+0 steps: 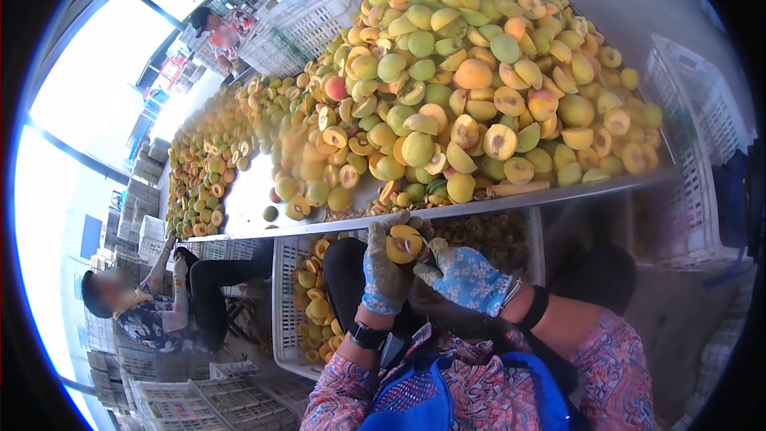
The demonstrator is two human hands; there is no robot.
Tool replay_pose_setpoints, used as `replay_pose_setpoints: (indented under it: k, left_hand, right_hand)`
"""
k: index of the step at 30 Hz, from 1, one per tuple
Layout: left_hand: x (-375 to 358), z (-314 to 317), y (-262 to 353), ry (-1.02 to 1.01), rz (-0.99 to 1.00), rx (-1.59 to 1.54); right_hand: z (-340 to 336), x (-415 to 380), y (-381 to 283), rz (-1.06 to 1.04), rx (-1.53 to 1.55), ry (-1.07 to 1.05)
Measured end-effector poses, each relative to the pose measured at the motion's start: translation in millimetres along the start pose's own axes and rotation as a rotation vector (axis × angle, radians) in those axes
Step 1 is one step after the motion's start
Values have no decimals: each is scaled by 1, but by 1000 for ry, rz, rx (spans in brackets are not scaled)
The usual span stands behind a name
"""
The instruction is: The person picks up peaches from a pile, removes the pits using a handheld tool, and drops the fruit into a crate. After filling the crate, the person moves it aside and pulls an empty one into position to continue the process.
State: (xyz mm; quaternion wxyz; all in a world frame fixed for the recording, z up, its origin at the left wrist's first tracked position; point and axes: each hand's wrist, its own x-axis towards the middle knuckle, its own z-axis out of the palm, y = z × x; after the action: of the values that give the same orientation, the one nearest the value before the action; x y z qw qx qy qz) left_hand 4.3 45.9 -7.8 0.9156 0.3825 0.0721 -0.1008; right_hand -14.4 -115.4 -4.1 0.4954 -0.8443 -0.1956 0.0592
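Observation:
My left hand, in a soiled blue patterned glove, is closed around a halved yellow peach, cut face turned up. My right hand, in a blue flowered glove, is closed on a small pitting tool whose handle is hidden in the fingers. Its thin curved metal end reaches the peach flesh. Both hands are just below the front edge of a metal table, above my lap. A large heap of whole and halved peaches covers much of that table.
A white crate with peach halves stands left of my knee. Dark scraps lie in a container under the table. One person sits at the left; another is farther back. Stacked crates stand at the right.

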Motion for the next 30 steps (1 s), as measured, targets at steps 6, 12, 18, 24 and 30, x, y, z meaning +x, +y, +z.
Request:
replay_pose_setpoints:
  k: [6,12,18,24,30]
  left_hand:
    - [-2,8,-20,18,177,239]
    - [-2,9,-27,-76,419,442]
    - [-1,-2,-2,-71,-77,316]
    - [-9,4,-23,22,223,377]
    - [-8,9,-19,-76,175,283]
  right_hand:
    - [29,-3,16,56,157,32]
    - [25,-3,18,61,274,50]
    - [23,-4,16,47,-45,-110]
    - [-6,-3,-12,549,823,-445]
    - [-16,-7,-6,664,1400,-649]
